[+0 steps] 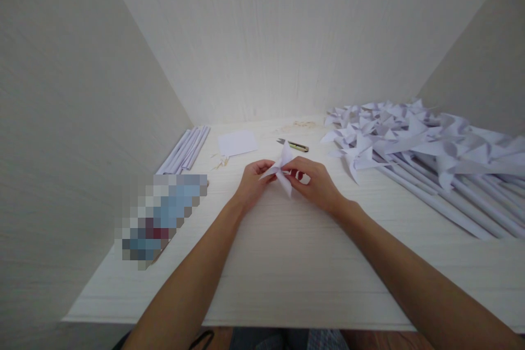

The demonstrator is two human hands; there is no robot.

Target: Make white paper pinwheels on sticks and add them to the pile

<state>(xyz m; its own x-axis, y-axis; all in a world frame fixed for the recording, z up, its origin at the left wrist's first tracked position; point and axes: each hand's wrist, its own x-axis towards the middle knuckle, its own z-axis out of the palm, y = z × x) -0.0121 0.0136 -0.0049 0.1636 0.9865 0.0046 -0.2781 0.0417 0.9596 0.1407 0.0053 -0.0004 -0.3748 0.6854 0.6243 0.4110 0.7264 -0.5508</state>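
Note:
A white paper pinwheel is held between my two hands above the middle of the table. My left hand grips it from the left, with the fingers partly hidden behind the folded blades. On the other side, my right hand has its fingertips pinched at the pinwheel's centre. Whether a small pin or stick is between those fingertips cannot be made out. Just beyond the pinwheel lie thread snips with a greenish handle. A stack of white paper rests behind my left hand, with small thin tan pieces near it.
Finished paper pinwheels on rolled paper sticks are piled at the right. Several paper rolls lie at the far left, with a blurred-out item nearer. More thin tan pieces lie by the back wall. The table's front edge is close.

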